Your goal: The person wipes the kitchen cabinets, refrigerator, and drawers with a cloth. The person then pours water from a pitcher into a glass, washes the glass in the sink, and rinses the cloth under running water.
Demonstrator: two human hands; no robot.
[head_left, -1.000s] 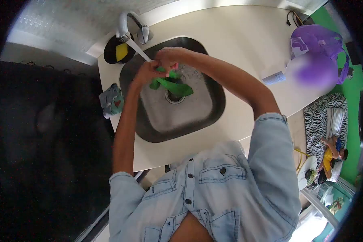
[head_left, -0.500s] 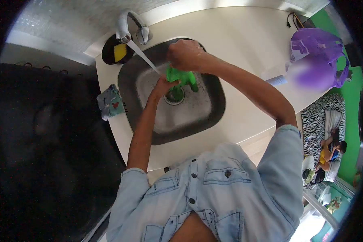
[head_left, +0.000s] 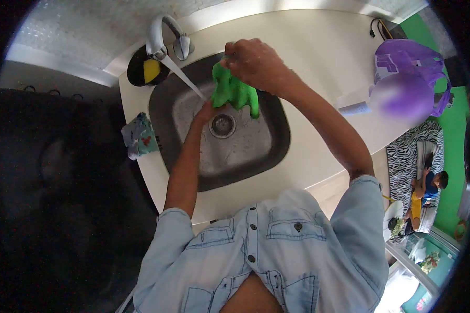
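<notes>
A crumpled bright green cloth (head_left: 234, 93) hangs over the dark grey sink (head_left: 214, 161). My right hand (head_left: 253, 61) is closed on its upper part, raised over the sink's far right side. Lower down, my left hand (head_left: 209, 110) grips the cloth's lower left edge, its fingertips partly hidden behind the green fabric. A stream of water (head_left: 183, 77) runs from the curved metal faucet (head_left: 155, 39) and comes down close to my left hand. Below the cloth, the round drain (head_left: 222, 126) shows in the wet sink bottom.
A black bowl (head_left: 136, 70) with a yellow sponge (head_left: 152, 70) stands beside the faucet. At the counter's left edge lies a folded patterned cloth (head_left: 140, 136). A purple plastic bag (head_left: 404, 86) sits on the right. Another person (head_left: 428, 188) is farther off on zebra-striped bedding.
My right hand has moved slightly right and up, turning over, and the green cloth now hangs higher and more spread out. The drain under it has come into fuller view.
</notes>
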